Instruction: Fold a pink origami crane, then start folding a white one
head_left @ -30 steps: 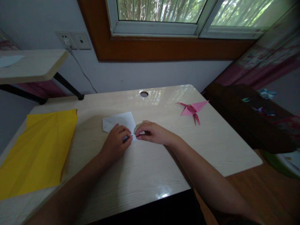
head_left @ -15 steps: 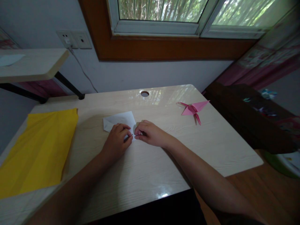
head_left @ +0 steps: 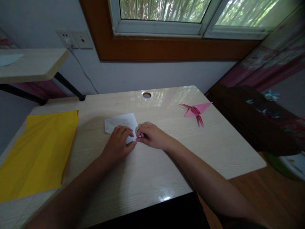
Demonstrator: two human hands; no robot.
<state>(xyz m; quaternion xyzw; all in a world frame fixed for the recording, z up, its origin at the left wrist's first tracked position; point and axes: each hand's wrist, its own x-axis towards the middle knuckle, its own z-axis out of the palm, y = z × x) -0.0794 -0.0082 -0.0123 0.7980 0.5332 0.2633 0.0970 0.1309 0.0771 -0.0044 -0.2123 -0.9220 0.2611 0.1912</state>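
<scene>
Glossy pale wood-grain desk (head_left: 147,178) under matt white paper (head_left: 121,122) and yellow paper (head_left: 38,152)

Desk (head_left: 166,165): pale wood grain, glossy, a round cable hole (head_left: 146,95) seen beyond the hands.
Window (head_left: 164,12): set above the far wall, framed in white within a broad brown wooden surround (head_left: 166,49); green foliage is seen outside.
Wall (head_left: 147,74): painted pale grey; two sockets (head_left: 73,39) are mounted up and to the left, a cable hanging down.
Shelf (head_left: 30,65): light wood on black legs, far left.
Curtain (head_left: 274,60): patterned pink, far right.
Floor (head_left: 267,194): brown wood, lower right.
Light: dim daylight, reflected on the desk.
</scene>
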